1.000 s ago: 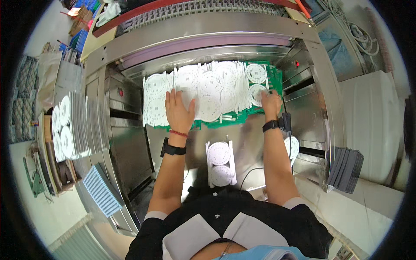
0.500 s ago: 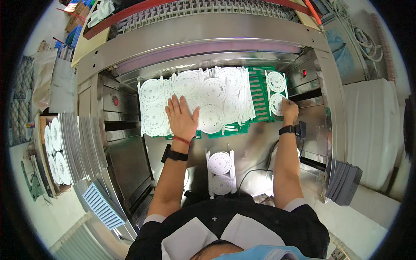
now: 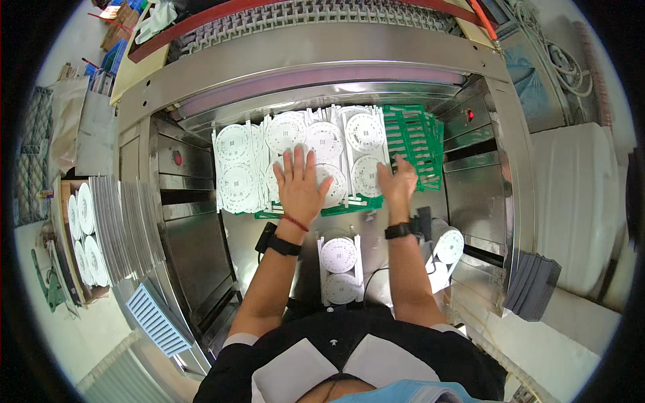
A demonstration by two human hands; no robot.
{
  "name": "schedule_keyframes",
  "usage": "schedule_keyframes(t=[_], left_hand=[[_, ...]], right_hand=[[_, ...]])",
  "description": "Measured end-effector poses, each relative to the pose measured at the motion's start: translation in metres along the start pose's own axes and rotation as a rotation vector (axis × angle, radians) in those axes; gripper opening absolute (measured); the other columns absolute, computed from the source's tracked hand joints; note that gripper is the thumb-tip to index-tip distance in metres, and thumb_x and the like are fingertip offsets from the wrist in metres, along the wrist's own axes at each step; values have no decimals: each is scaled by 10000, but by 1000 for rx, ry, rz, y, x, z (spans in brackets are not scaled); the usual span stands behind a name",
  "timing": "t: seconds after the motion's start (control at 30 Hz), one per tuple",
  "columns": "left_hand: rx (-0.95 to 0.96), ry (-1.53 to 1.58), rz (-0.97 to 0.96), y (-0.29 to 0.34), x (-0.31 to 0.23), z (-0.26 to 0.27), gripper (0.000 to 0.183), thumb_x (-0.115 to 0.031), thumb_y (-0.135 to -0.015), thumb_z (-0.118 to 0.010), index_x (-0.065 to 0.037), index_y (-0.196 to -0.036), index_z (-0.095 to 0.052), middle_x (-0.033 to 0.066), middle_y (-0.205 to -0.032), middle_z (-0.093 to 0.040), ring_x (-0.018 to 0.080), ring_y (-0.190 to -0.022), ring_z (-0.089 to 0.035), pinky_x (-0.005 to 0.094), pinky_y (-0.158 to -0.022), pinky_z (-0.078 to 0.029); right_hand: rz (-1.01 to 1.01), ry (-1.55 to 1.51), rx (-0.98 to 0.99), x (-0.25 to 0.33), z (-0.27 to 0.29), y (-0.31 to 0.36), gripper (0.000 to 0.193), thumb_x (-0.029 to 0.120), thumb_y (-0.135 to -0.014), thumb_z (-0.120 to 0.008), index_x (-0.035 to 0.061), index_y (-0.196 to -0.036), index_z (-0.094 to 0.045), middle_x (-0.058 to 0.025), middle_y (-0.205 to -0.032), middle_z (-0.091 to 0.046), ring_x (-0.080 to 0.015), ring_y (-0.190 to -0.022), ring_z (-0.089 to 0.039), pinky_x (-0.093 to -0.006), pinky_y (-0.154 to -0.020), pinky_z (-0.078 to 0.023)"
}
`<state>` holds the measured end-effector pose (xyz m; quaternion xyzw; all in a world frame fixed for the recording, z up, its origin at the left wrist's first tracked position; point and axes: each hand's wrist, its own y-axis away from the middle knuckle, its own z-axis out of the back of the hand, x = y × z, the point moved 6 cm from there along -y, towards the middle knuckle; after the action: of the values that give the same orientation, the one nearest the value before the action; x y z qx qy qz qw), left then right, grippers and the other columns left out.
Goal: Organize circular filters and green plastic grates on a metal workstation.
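White circuit board panels, each with two round discs, lie in overlapping stacks (image 3: 236,164) across the metal bed. My left hand (image 3: 300,188) rests flat on the middle of them, fingers spread. At the right of the pile, one white panel (image 3: 366,133) lies on top. Beside its right edge is my right hand (image 3: 399,185), thumb and fingers apart, the thumb close to the lower disc; whether it touches is unclear. Green board panels (image 3: 420,144) with rows of slots fan out at the far right of the pile, past my right fingers.
Nearer me is another two-disc white panel (image 3: 338,255). Steel side walls (image 3: 470,195) flank the bed, and a steel crossbar (image 3: 322,50) spans the far side. Stacked panels (image 3: 127,228) stand upright in a box at left. More white discs (image 3: 449,246) show by my right forearm.
My right hand has moved left from the green boards and let go of the white panel, which now lies on the pile. My left hand has shifted slightly right.
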<state>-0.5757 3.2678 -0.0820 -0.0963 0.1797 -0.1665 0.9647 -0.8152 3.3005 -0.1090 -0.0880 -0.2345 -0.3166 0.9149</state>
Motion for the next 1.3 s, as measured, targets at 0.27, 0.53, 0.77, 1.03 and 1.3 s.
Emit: schedule_keyframes(t=[0.27,0.53,0.77,1.03,1.3], left_hand=[[-26,-107,73,-5,22,1,599,-410,-857,-516,-78,-1342,-397,241,-1398,-315,424,-1291,-276,570,-1050,-161],[-26,-71,80,-4,24,-2,598,-409,-864,-499,-79,-1350,-388,226,-1411,-305,415,-1298,-267,558,-1060,-143],[-33,-60,80,-4,25,-5,598,-419,-857,-505,-90,-1345,-402,221,-1415,-295,412,-1299,-261,557,-1063,-130],[-6,-86,81,1,30,-1,599,-425,-869,-484,-90,-1354,-377,227,-1409,-302,412,-1298,-262,563,-1058,-146],[-23,-102,72,-2,27,-7,600,-466,-868,-462,-100,-1340,-405,226,-1389,-337,411,-1297,-268,570,-1055,-150]], right_hand=[[-73,180,214,61,-1,8,850,503,-719,-668,-72,-1272,-375,-248,-1194,-526,-405,-1126,-472,-448,-919,-410],[-242,-650,624,48,-8,-25,478,294,-715,-777,-79,-978,-636,-137,-919,-661,-168,-763,-630,-274,-688,-502],[-291,-839,746,48,-17,-22,428,215,-692,-790,-62,-982,-642,-126,-920,-662,-185,-763,-630,-295,-694,-502],[-111,-408,307,-10,79,4,469,295,-639,-788,-84,-879,-650,-189,-803,-670,-226,-745,-655,-331,-658,-493],[-188,440,283,-74,133,160,595,559,-686,-644,2,-895,-618,-229,-814,-641,-370,-792,-629,-448,-708,-483]])
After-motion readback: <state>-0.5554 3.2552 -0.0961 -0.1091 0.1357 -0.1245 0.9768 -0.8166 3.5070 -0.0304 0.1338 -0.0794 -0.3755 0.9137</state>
